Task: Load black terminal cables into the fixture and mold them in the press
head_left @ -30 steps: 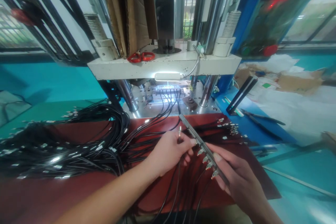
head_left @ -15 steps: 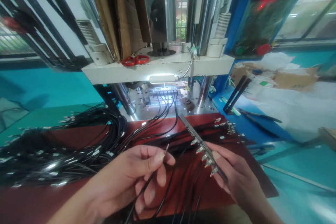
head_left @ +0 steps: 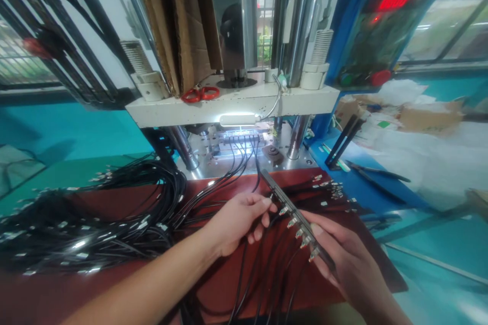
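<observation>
My right hand (head_left: 337,246) grips the lower end of a dark metal bar (head_left: 284,198), held slanting above the red-brown work surface. Several small metal connectors (head_left: 299,233) stick out along the bar's left side, with black cables hanging below them. My left hand (head_left: 247,218) is closed in a pinch on a black cable (head_left: 239,284), its fingertips right beside the bar's upper part. The cable's end is mostly hidden by my fingers. Beyond the hands, more black cables (head_left: 244,162) run into a lit metal fixture (head_left: 238,144) under the press.
A large pile of black cables (head_left: 95,233) lies on the left. More cable ends (head_left: 331,188) lie at the right. Red-handled scissors (head_left: 200,94) rest on the white press plate (head_left: 183,111). Black tweezers (head_left: 375,177) lie on the blue surface by the control box (head_left: 381,35).
My left hand has moved forward and right with the cable, from apart to right against the bar's upper section. My right hand and the bar have hardly moved.
</observation>
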Motion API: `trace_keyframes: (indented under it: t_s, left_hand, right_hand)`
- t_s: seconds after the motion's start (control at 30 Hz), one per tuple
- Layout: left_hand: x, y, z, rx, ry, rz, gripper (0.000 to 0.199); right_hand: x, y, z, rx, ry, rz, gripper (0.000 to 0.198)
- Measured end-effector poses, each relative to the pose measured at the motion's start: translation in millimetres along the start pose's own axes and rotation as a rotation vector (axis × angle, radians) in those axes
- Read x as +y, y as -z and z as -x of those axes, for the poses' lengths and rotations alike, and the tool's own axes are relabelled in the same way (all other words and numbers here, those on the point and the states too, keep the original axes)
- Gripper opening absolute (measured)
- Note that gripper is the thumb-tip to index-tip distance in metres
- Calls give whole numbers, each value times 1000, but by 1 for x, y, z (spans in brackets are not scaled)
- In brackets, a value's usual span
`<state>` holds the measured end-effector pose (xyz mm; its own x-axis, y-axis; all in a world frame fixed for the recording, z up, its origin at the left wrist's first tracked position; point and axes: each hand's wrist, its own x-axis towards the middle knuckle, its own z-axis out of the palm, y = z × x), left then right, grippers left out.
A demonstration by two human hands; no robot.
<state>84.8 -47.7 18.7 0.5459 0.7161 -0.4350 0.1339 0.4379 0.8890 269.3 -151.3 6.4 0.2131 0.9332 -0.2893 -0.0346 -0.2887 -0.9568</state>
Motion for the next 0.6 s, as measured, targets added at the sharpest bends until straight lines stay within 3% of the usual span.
trace_keyframes:
  t_s: [0.23, 0.6]
  left_hand:
    - [-9, -6, 2, 21, -62, -130, 29]
    - [-7, -8, 2, 29, -62, -145, 30]
  right_hand:
    - [-4, -3, 2, 20, 0, -2, 62]
    - [-4, -5, 3, 61, 45, 31, 57]
